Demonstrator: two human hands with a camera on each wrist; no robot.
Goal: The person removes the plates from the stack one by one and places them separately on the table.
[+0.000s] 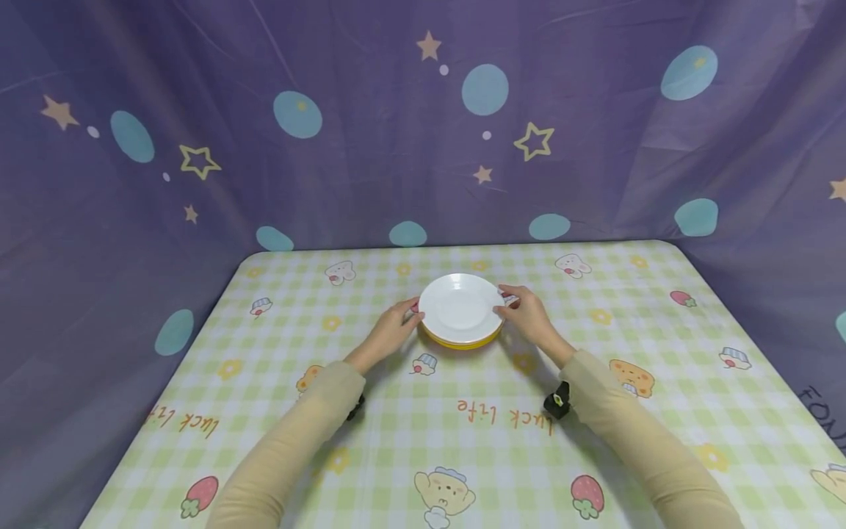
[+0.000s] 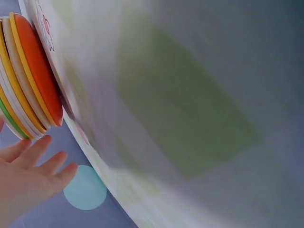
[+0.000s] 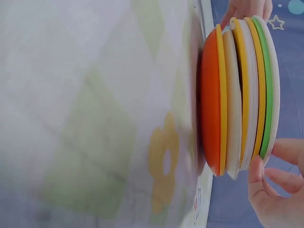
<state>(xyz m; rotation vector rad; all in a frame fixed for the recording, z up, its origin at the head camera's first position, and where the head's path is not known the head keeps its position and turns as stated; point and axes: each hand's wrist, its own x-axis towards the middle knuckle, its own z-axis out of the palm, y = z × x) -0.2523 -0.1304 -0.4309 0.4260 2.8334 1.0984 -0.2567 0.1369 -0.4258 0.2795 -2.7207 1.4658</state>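
Observation:
A stack of several round plates stands on the checked tablecloth, in the middle of the head view. Its top is a white plate. In the right wrist view, layered rims show a green plate under the white one, yellow and white plates below, and an orange plate at the bottom. My left hand is at the stack's left side, fingers extended, tips right at the upper rims. On the opposite side my right hand touches the upper rims with thumb and fingers spread.
Behind the table hangs a purple curtain with stars and blue ovals. A black wrist strap device is by the right sleeve; the left sleeve lies over the cloth.

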